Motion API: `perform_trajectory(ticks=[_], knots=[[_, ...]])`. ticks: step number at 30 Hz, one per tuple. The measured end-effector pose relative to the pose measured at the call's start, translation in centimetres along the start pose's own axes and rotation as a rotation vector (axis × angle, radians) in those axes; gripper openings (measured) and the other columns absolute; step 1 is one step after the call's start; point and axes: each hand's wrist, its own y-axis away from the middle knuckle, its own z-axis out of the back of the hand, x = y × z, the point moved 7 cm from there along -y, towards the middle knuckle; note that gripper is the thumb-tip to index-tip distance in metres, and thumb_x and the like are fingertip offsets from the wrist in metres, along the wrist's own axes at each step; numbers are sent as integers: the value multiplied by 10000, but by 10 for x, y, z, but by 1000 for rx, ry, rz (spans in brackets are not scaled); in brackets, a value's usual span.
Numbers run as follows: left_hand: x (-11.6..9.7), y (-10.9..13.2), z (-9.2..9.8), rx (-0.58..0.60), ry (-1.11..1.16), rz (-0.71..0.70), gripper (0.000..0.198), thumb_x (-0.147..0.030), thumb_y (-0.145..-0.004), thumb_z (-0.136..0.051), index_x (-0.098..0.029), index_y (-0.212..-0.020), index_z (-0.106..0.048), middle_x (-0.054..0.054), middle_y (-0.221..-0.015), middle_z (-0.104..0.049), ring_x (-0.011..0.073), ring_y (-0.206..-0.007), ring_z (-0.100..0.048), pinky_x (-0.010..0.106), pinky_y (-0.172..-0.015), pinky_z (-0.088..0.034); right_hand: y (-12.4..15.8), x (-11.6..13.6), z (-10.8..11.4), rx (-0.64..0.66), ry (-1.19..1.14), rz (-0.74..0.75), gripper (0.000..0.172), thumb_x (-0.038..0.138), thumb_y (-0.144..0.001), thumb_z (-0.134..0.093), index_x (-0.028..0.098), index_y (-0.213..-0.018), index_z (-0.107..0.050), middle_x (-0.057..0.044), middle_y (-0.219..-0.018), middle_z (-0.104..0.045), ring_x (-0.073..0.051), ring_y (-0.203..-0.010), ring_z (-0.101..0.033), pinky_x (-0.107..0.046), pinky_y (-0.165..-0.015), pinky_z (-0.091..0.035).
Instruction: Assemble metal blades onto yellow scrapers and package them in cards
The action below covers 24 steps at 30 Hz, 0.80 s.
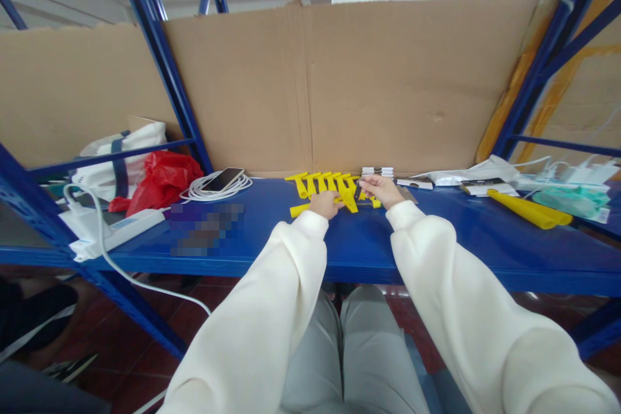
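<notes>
My left hand [325,204] is closed around the handle of a yellow scraper [348,200]. Its round handle end points left and its flared head points right. In the fingers of my right hand [381,190] is a small dark flat piece [358,192], held upright right beside the scraper's head. Behind my hands, several more yellow scrapers [301,185] lie side by side in a row on the blue shelf [262,220]. My hands partly hide that row.
Behind the row is a stack of small white packs [377,172]. Larger yellow pieces [528,208] lie at the right. A phone [224,179] rests on a coiled white cable [194,190]; a power strip [121,233] and red bag [162,178] are left. Cardboard [388,84] stands behind.
</notes>
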Motion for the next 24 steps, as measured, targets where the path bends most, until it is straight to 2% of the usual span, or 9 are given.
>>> perform_trajectory(ticks=[4,7,12,19,24], knots=[[0,-2,-4,18,15,-18,377,-292,-992,-559,-201,-1343,-662,118,-1438,-656,260,-1322,-605,403,-1134,-411,-3,5,21,-218,69,92,257,350,-682,-857,176,-711,-670,8,-690,-692,-131,-684,-630,-225,-604,-514],[1,-2,-4,16,31,-22,381,-284,-988,-566,-186,-1342,-669,129,-1440,-653,266,-1322,-607,405,-1138,-410,-3,3,26,-272,40,45,234,342,-711,-827,180,-734,-660,3,-712,-701,-137,-670,-640,-227,-563,-516],[0,-2,-4,0,53,-38,379,-293,-976,-595,-204,-1334,-682,114,-1440,-656,263,-1336,-603,392,-1153,-410,-2,1,17,-207,44,-28,246,256,-734,-824,188,-663,-598,15,-588,-634,-122,-504,-592,-240,-497,-508],[-1,-8,-7,-22,112,-102,367,-286,-951,-634,-227,-1307,-704,77,-1409,-684,248,-1333,-612,378,-1158,-423,1,-3,0,-76,56,-101,261,170,-772,-778,195,-618,-570,34,-466,-572,-103,-406,-508,-223,-434,-447],[-2,-8,-8,-19,127,-106,357,-262,-945,-645,-232,-1296,-706,64,-1397,-692,234,-1332,-614,371,-1156,-428,0,-4,-2,-39,39,-78,308,266,-706,-851,199,-612,-565,41,-479,-567,-94,-422,-495,-212,-414,-424]])
